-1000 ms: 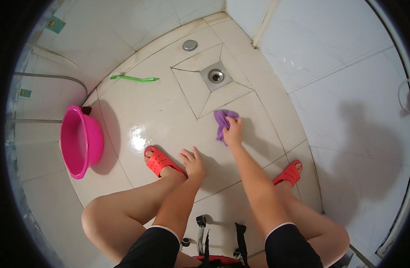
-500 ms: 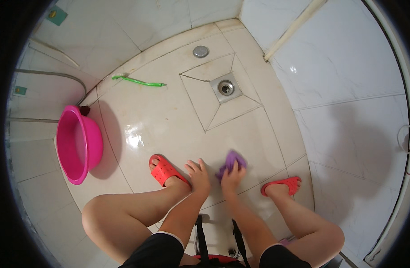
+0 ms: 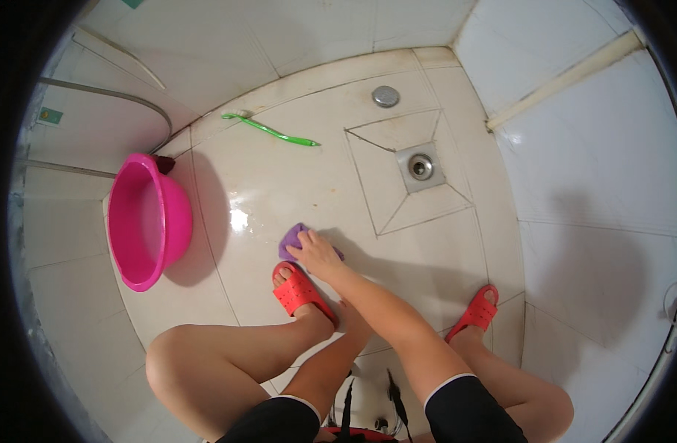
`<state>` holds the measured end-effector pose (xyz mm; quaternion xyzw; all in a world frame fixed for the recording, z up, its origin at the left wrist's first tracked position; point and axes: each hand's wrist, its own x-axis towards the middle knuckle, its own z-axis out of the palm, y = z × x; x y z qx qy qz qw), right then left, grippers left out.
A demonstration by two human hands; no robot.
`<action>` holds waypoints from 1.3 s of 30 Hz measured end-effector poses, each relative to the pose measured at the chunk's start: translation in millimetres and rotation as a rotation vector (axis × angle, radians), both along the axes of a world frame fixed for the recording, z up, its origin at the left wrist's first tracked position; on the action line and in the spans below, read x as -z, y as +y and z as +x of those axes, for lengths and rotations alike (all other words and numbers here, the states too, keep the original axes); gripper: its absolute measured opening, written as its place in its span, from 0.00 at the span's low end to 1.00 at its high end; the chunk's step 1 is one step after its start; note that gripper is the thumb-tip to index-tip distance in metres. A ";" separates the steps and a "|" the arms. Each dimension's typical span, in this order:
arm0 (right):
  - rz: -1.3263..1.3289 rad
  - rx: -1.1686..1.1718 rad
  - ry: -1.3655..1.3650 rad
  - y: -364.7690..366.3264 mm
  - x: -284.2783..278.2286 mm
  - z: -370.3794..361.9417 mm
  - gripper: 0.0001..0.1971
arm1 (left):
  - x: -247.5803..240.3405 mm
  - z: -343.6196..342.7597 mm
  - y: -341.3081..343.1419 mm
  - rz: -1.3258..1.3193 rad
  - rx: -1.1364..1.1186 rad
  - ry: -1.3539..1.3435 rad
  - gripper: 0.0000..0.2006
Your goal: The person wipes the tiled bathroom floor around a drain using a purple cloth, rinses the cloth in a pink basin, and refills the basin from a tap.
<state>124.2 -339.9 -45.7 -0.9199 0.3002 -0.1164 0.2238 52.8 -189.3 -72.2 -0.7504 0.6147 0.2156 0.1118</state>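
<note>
A crumpled purple cloth lies on the tiled floor just ahead of my left foot. My right hand is closed on it from above and presses it against the tiles, the arm reaching across toward the left. Underneath that forearm, beside my left slipper, is my left hand. Its fingers are mostly covered by the right arm, so whether they hold anything does not show. A red slipper is on my left foot, close to the cloth, and a matching red slipper is on my right foot.
A pink basin leans on its side by the left wall. A green long-handled brush lies toward the back wall. A square metal drain is set in the floor, with a round metal cap behind it.
My right hand has swept the purple cloth leftward across the floor to near my left slipper. My left hand has gone under the right arm. The view has shifted somewhat.
</note>
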 end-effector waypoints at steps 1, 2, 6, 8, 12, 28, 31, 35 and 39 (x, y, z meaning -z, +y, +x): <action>-0.020 -0.009 0.052 -4.4 2.4 6.7 0.17 | 11.3 0.3 4.9 -0.039 -0.062 0.093 0.27; -0.036 -0.024 0.100 -9.5 -1.4 14.0 0.18 | 18.3 3.9 12.4 -0.074 -0.131 0.182 0.27; -0.043 0.531 0.309 -83.5 3.5 -10.3 0.20 | -10.4 8.1 9.5 -0.088 -0.142 0.137 0.26; -0.057 0.800 0.389 -118.6 2.4 -48.7 0.21 | -33.3 10.4 -0.8 -0.055 -0.014 -0.089 0.27; -0.027 1.077 0.182 -118.4 11.2 -157.5 0.22 | -45.9 8.0 -7.3 -0.016 -0.013 -0.059 0.27; 1.503 1.350 -1.624 77.4 -38.4 -174.1 0.13 | -67.4 67.5 -48.3 0.386 -0.227 0.550 0.24; 1.863 1.236 -1.679 99.4 -149.5 -100.4 0.13 | -116.0 136.6 -47.4 0.073 -0.547 0.435 0.17; 2.039 0.354 -1.761 129.3 -179.6 -77.4 0.14 | -149.8 177.3 -44.5 -0.247 -0.872 0.768 0.10; 1.838 -0.047 -1.751 141.6 -196.8 -56.9 0.15 | -191.1 202.5 -43.5 -0.271 -1.221 1.194 0.08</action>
